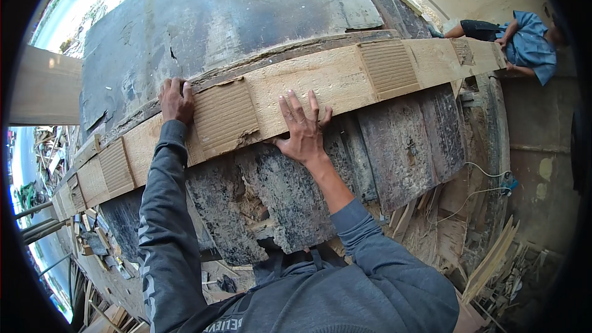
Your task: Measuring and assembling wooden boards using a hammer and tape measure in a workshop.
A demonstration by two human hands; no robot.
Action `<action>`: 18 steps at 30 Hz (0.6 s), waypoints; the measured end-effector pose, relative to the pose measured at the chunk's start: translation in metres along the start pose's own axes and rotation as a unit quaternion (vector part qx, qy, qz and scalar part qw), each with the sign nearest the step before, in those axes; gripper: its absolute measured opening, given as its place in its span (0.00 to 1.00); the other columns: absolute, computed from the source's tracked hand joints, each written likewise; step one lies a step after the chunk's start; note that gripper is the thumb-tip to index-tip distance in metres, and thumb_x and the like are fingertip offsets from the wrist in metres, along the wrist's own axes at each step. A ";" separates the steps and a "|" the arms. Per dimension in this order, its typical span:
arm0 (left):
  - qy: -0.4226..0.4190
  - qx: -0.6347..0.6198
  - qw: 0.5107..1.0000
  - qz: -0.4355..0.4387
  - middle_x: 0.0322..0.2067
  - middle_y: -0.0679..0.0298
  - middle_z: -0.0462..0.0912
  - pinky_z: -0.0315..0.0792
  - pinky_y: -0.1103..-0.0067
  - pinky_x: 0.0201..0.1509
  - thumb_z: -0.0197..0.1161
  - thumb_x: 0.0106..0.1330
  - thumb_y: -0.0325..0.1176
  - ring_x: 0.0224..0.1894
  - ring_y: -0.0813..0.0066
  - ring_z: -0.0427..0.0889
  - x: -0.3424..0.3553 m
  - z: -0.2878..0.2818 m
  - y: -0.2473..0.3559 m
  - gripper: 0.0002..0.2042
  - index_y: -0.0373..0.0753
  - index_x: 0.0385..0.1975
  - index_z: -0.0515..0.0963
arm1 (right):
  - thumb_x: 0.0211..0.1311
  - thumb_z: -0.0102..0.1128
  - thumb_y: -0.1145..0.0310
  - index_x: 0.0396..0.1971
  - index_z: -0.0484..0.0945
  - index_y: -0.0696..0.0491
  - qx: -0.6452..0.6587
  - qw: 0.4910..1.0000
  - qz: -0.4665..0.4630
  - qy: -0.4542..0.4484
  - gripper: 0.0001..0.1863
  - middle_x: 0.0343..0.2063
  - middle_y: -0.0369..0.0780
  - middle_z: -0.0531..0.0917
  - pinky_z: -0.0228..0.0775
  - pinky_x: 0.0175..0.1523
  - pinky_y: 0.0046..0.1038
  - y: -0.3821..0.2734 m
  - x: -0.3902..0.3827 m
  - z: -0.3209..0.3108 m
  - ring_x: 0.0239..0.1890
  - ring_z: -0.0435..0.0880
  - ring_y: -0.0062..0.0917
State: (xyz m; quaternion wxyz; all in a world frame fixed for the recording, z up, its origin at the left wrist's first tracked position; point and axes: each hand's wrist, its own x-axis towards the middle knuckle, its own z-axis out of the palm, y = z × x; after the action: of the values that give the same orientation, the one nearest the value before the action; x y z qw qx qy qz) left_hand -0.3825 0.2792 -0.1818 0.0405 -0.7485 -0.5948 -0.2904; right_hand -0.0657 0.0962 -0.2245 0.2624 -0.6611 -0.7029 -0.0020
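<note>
A long pale wooden board (pixel 314 71) with ribbed cardboard patches (pixel 222 115) runs slanting across the dark, weathered wooden structure. My left hand (pixel 177 100) is closed over the board's upper edge beside the middle patch. To the right of that patch, my right hand (pixel 302 129) rests open on the board, fingers spread, thumb by the lower edge. Blackened, crumbling panels (pixel 410 148) show below the board.
At upper right, another person in a blue shirt (pixel 527 49) holds the board's far end. A large grey sheet (pixel 228 6) lies beyond the board. Scrap wood (pixel 105 250) is strewn at lower left; a thin cord (pixel 487 172) and split slats (pixel 490 259) are at right.
</note>
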 end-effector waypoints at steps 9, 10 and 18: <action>-0.002 -0.001 1.000 0.000 0.45 0.51 0.77 0.64 0.61 0.63 0.55 0.72 0.40 0.54 0.51 0.74 0.001 0.002 -0.003 0.12 0.39 0.43 0.79 | 0.36 0.82 0.45 0.73 0.65 0.41 -0.006 1.000 -0.004 0.014 0.58 0.75 0.36 0.58 0.33 0.70 0.77 -0.002 0.000 0.001 0.78 0.45 0.50; 0.000 0.001 1.000 0.003 0.45 0.51 0.77 0.64 0.61 0.63 0.55 0.72 0.40 0.54 0.51 0.74 0.001 0.003 -0.004 0.13 0.39 0.43 0.79 | 0.36 0.82 0.45 0.73 0.65 0.41 -0.004 1.000 -0.005 0.019 0.58 0.75 0.36 0.58 0.33 0.70 0.77 -0.003 0.000 0.001 0.78 0.45 0.50; 0.003 -0.005 1.000 0.004 0.45 0.51 0.77 0.64 0.61 0.62 0.55 0.72 0.40 0.54 0.51 0.74 -0.001 0.003 -0.002 0.12 0.39 0.43 0.79 | 0.36 0.83 0.46 0.73 0.65 0.41 -0.006 1.000 -0.006 0.017 0.58 0.75 0.36 0.59 0.34 0.71 0.77 -0.001 -0.001 0.001 0.78 0.45 0.49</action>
State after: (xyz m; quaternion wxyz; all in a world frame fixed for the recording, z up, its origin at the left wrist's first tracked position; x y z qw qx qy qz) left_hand -0.3837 0.2803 -0.1848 0.0394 -0.7500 -0.5906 -0.2951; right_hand -0.0668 0.0953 -0.2252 0.2705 -0.6587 -0.7019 -0.0192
